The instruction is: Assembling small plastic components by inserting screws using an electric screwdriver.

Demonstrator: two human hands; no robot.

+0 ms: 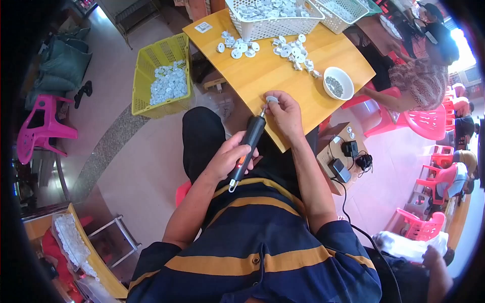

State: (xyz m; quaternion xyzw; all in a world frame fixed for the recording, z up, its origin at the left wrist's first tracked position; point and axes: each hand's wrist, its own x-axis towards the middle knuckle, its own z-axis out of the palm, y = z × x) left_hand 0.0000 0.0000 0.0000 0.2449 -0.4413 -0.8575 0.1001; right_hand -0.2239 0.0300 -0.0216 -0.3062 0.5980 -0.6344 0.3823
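My left hand is wrapped round a black electric screwdriver, which has a metal hanging loop at its lower end and a small orange-red spot on its side. Its bit points up and away from me, meeting a small white round plastic part at the table's near edge. That part is pinched between the thumb and fingers of my right hand. Whether the bit sits in a screw is too small to make out. Similar white parts lie in two loose groups on the wooden table, one pile being nearer the middle.
A white bowl of small metal screws stands right on the table. White baskets of parts are at the back. A yellow crate holds more parts, left. A box carries adapters and a cable. A person sits at right.
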